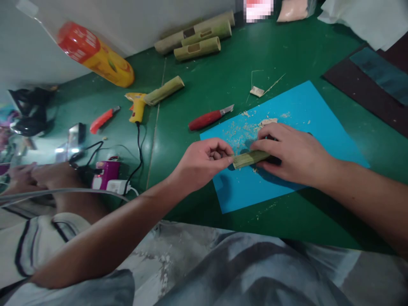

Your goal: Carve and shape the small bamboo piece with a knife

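Observation:
A green bamboo piece (250, 159) lies low over a blue sheet (328, 127), its left end showing. My right hand (295, 151) is closed around its right part, which the fingers and palm hide. At the left end, my left hand (207, 163) has its thumb and index finger pinched on the bamboo's edge, the other fingers curled in. Pale shavings (237, 136) are scattered over the sheet just beyond both hands. A red-handled knife (205, 120), blade out, rests on the green table at the sheet's far left corner.
Several cut bamboo tubes (197, 49) lie along the wall. To the left are a yellow glue gun (137, 106) touching another bamboo tube (164, 91), an orange cutter (103, 119), a bottle (95, 55) and a purple power adapter (106, 174) with cables. Another person's arm (73, 187) is at the left.

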Available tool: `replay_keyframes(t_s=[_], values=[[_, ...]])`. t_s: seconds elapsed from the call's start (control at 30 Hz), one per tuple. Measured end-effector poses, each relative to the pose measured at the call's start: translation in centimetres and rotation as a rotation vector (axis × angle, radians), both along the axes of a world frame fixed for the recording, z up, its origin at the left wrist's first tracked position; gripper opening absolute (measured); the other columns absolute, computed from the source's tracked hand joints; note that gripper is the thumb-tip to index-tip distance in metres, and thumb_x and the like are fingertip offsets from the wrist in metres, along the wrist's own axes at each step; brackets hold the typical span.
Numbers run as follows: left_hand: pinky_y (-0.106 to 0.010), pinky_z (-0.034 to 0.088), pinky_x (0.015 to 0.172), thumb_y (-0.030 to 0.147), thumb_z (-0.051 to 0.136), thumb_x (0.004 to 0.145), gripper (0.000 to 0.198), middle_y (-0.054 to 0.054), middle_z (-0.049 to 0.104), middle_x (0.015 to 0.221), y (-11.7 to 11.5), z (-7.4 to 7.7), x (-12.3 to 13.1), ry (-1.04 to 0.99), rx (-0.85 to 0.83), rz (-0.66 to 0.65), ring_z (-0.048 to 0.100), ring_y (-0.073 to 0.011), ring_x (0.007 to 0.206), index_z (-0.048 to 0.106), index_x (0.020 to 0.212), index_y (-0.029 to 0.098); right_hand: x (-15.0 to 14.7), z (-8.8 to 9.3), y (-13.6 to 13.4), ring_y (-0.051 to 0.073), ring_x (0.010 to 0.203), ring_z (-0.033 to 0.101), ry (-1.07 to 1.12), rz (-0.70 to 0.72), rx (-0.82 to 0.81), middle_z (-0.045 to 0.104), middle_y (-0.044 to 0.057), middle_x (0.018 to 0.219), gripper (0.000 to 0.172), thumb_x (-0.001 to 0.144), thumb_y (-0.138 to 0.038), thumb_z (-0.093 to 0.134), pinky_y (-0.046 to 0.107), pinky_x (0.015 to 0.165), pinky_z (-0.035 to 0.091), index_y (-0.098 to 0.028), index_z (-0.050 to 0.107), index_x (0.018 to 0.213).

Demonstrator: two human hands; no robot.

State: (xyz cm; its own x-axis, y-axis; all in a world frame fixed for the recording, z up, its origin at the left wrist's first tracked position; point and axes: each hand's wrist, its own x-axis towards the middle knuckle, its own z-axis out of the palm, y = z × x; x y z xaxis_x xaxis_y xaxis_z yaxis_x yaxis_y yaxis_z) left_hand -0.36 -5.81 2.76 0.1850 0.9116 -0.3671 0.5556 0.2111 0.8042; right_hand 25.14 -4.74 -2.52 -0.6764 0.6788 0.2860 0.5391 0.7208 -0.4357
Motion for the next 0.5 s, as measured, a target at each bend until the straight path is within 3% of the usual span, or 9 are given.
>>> replay_keyframes(t_s=[0.1, 0.3, 0.5], values=[[-0.025, 0.036, 0.056, 0.031, 0.079, 0.077, 0.019, 0.001, 0.064, 0.072, 0.0, 0.1, 0.1, -0.018, 0.022, -0.009, 0.052, -0.0114, 0.061, 0.077, 0.093, 0.022, 0.0, -0.1, 0.0, 0.030, 0.108, 0.061, 0.014, 0.016, 0.003, 0.068, 0.015, 0.120, 0.022, 0.098, -0.030, 0.061, 0.037, 0.072, 0.040, -0.021, 0.074, 0.113], [-0.025, 0.036, 0.057, 0.031, 0.080, 0.075, 0.016, 0.000, 0.062, 0.068, 0.4, 0.0, 0.1, -0.024, -0.022, -0.007, 0.052, -0.0116, 0.059, 0.076, 0.085, 0.019, 0.1, -0.1, 0.3, 0.030, 0.112, 0.062, 0.031, 0.030, -0.007, 0.069, 0.013, 0.120, 0.022, 0.100, -0.032, 0.058, 0.039, 0.079, 0.044, -0.023, 0.074, 0.112], [-0.023, 0.036, 0.056, 0.032, 0.082, 0.074, 0.019, 0.000, 0.063, 0.066, 1.0, 0.9, 0.4, -0.001, -0.060, -0.039, 0.053, -0.0104, 0.058, 0.079, 0.085, 0.017, 0.1, -0.2, 0.7, 0.031, 0.110, 0.063, 0.047, 0.045, -0.019, 0.070, 0.014, 0.119, 0.021, 0.098, -0.034, 0.061, 0.042, 0.083, 0.044, -0.022, 0.074, 0.110]])
